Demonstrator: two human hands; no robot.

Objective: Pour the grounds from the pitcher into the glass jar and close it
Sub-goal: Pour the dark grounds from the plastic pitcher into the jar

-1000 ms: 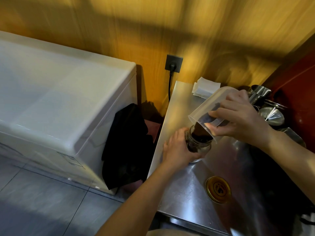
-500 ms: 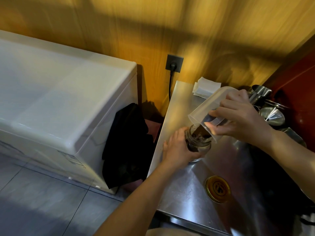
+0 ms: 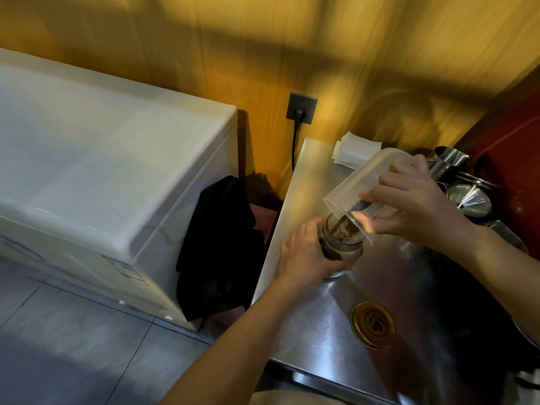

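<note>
A: Head view. What is the left hand (image 3: 306, 252) doing?

B: Its forearm comes up from the lower edge, and the grip is wrapped closed round the side of the jar (image 3: 342, 244), which stands on the steel bench (image 3: 321, 331) near its left edge. Thumb and fingers curl about the glass.

A: And the right hand (image 3: 415, 206)?

B: It reaches in from the right, wrist bent down, grip closed on the handle of the clear pitcher (image 3: 368, 182). The pitcher is tipped steeply, mouth down over the jar's open top. Dark grounds (image 3: 343, 233) lie in the jar and streak the pitcher's lower lip.

A: The lid (image 3: 373, 324)?

B: Gold, lying flat on the bench nearer the camera, apart from the jar. Steel cups (image 3: 447, 163) stand behind the right hand, and folded white paper (image 3: 356, 150) lies at the bench's far end.
</note>
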